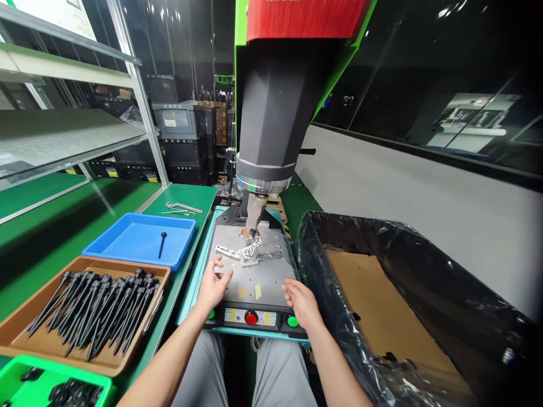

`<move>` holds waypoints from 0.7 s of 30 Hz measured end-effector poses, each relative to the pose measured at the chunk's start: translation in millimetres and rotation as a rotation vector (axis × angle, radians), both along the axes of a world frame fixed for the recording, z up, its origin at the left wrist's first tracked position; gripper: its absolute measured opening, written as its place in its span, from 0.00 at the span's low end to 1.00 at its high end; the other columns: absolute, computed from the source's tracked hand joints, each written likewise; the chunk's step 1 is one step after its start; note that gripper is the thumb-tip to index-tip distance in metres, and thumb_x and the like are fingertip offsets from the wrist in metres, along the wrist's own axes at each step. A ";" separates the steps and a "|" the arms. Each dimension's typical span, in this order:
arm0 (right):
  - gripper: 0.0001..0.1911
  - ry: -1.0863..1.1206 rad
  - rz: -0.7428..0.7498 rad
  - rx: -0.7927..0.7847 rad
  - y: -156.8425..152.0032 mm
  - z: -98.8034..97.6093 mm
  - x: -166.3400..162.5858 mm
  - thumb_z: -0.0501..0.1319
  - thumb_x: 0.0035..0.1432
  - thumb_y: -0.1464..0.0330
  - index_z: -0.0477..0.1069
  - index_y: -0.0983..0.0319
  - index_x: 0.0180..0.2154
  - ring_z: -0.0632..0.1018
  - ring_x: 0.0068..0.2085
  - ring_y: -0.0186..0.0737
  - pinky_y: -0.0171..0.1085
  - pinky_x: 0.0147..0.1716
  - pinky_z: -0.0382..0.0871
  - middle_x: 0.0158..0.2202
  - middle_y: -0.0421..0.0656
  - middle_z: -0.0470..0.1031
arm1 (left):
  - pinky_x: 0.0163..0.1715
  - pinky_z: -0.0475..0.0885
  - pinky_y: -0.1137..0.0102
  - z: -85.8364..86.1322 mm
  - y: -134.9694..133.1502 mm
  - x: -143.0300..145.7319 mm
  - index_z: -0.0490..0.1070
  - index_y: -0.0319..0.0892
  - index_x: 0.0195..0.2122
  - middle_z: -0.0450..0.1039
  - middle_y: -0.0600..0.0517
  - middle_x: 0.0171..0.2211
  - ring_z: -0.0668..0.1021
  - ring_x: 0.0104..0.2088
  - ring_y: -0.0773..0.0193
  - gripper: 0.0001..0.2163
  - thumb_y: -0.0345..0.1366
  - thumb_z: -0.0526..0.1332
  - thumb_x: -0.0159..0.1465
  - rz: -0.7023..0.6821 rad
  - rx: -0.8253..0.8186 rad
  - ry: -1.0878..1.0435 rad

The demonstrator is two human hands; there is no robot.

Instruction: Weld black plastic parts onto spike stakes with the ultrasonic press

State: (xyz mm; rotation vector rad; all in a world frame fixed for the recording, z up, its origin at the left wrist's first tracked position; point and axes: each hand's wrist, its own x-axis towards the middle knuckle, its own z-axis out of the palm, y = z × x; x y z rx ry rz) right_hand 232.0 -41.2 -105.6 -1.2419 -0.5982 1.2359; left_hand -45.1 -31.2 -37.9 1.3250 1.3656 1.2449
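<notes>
My left hand (215,281) hovers over the left front of the grey metal base plate (237,281), its fingers curved and apart, holding nothing. At the plate's right edge, above a green button (292,321), is my right hand (302,302), fingers stretched out and empty. Between and beyond the hands stands a metal fixture (247,254) partly wrapped in clear plastic. The press machine's metal tool head (255,210) reaches down to it. A small black part (253,232) shows at the tool's tip; whether they touch I cannot tell.
To the left are a brown tray (165,270) of long black stemmed parts, a blue tray (127,229) with one such part (162,245), and a green bin (106,390) of small black pieces. Wrenches (184,207) lie behind. A plastic-lined box (322,271) stands right. A red button (251,317) faces me.
</notes>
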 end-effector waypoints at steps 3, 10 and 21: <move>0.20 -0.419 -0.154 0.032 -28.1 -21.4 21.0 0.64 0.46 0.57 0.74 0.62 0.40 0.75 0.28 0.42 0.37 0.23 0.67 0.33 0.47 0.77 | 0.40 0.75 0.63 -28.3 -24.5 -30.0 0.65 0.43 0.41 0.64 0.40 0.59 0.78 0.44 0.57 0.14 0.45 0.61 0.59 0.221 0.064 0.162; 0.34 -1.125 -0.158 0.095 -67.4 -70.7 33.9 0.58 0.51 0.48 0.69 0.61 0.54 0.71 0.53 0.60 0.55 0.51 0.66 0.52 0.55 0.69 | 0.56 0.65 0.52 -101.8 -53.6 -68.5 0.63 0.39 0.57 0.67 0.39 0.56 0.71 0.57 0.45 0.32 0.47 0.65 0.53 0.236 -0.106 0.366; 0.37 -1.091 -0.019 0.108 -75.0 -89.3 38.4 0.56 0.56 0.50 0.57 0.57 0.64 0.68 0.59 0.55 0.50 0.57 0.64 0.57 0.50 0.64 | 0.50 0.71 0.57 -114.3 -49.7 -82.1 0.67 0.46 0.56 0.69 0.46 0.53 0.73 0.54 0.49 0.29 0.48 0.65 0.53 0.097 -0.007 0.346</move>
